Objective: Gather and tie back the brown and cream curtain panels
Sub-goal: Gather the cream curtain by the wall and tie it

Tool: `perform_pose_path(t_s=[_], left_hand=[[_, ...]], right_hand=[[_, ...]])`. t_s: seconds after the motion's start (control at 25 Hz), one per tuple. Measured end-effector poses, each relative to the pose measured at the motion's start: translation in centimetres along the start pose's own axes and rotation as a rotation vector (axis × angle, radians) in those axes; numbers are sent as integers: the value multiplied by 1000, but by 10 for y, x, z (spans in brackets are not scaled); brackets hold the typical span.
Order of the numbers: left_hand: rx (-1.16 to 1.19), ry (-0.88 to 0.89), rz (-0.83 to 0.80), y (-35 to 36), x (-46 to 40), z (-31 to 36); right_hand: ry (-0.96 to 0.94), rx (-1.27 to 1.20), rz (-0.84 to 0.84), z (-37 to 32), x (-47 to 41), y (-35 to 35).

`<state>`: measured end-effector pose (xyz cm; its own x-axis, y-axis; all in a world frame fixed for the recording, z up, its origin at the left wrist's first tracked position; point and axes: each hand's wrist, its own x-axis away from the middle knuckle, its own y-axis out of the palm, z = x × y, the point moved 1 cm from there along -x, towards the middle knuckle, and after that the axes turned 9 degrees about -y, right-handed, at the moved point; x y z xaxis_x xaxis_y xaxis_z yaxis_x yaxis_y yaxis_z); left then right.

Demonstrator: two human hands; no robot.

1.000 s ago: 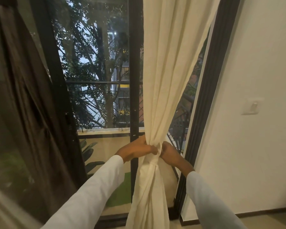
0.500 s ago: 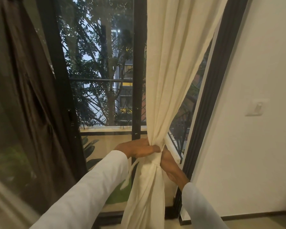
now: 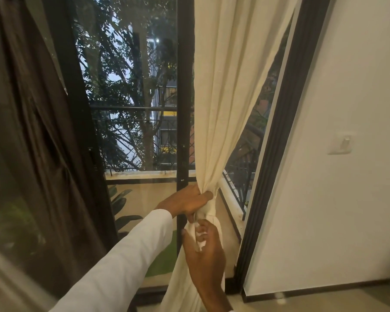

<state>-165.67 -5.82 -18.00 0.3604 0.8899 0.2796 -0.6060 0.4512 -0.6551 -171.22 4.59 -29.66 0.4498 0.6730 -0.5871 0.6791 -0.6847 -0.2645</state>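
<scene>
Cream curtain panel (image 3: 221, 91) hangs from 12 o'clock down the middle-right of the view, bunched tight at a waist around 5 o'clock of centre, then falls loose to the bottom edge at 6 o'clock. A cream tie (image 3: 208, 210) is wrapped round the bunched spot, a knot-like lump just under the pinch

Left hand (image 3: 185, 202) comes in from 7 o'clock in a white sleeve (image 3: 122, 266), fingers curled round the gathered cream fabric at the waist, thumb tip against the front of the bunch, gripping it

Right hand (image 3: 206, 251) is just below the left one, at about 6 o'clock, back of hand to camera, fingers bent into the fabric below the knot, holding a fold or loose end of cream cloth; which of the two, can't tell. Hands near each other, not touching as far as visible

Brown curtain panel (image 3: 29, 122) hangs at 9 o'clock along the left edge, dark, loose folds, well apart from both hands, nobody touching it

Dark door frame (image 3: 185, 86) upright runs just left of the cream panel, behind the left hand. Another dark frame post at 3 o'clock beside the white wall (image 3: 351, 199). Wall switch (image 3: 340, 144) on that wall at 3 o'clock. Through the glass at 11–12 o'clock: trees (image 3: 122, 75), balcony railing (image 3: 133, 109), bit of a building with a yellow strip. Green patch on the balcony floor at 6 o'clock, partly hidden by the sleeve
</scene>
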Motion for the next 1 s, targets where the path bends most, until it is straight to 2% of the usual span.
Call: perform_pose_path(t_s=[0.12, 0.2, 0.28, 0.36, 0.4, 0.48, 0.56, 0.76, 0.92, 1.0], left_hand=[[51, -3, 55, 1, -3, -4], [91, -22, 97, 1, -5, -8], [139, -23, 135, 2, -7, -13], [139, 15, 177, 2, -8, -16], [130, 45, 186, 2, -8, -15], [148, 96, 156, 1, -8, -14], [243, 118, 97, -1, -7, -14], [438, 164, 18, -8, -2, -19], [468, 170, -56, -6, 6, -13], [455, 179, -74, -5, 7, -11]], right_hand=[[47, 171, -151, 20, 8, 11], [109, 196, -229, 27, 12, 8], [123, 196, -197, 26, 22, 3], [-68, 186, -112, 20, 32, -1], [-189, 196, -122, 18, 38, -4], [-400, 238, -180, 23, 45, -11], [-521, 259, -270, 39, 30, -27], [-593, 118, -251, 46, -85, -82], [-631, 97, -428, 30, -152, -84], [-669, 70, -447, 33, -160, -77]])
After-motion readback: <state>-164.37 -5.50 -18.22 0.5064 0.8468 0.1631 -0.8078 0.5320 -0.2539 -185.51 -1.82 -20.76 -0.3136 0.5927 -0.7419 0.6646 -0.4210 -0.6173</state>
